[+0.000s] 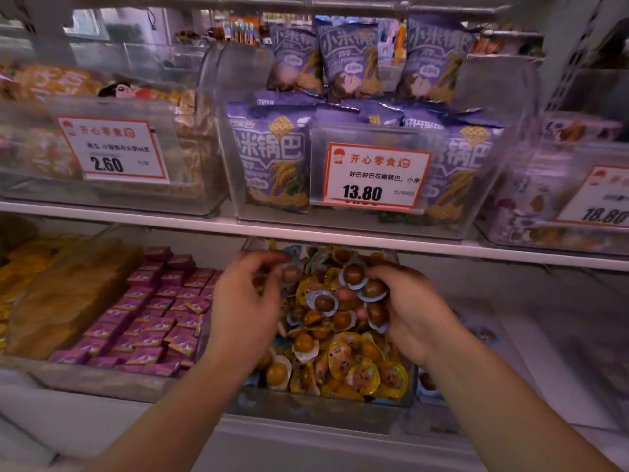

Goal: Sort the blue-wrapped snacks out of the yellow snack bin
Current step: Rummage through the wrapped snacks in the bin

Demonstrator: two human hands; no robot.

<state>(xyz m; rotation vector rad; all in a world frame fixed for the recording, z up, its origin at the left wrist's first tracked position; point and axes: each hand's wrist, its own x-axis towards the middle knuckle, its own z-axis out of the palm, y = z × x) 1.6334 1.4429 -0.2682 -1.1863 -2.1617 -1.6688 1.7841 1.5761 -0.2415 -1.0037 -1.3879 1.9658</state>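
Curling round several blue snacks (354, 275), the right hand (413, 306) holds them, round faces toward the camera, at the bin's (316, 403) 2 o'clock; the left hand (245, 301) pinches another (292, 272) at 11.

Bare forearms, no sleeves, unadorned hands (245, 301).
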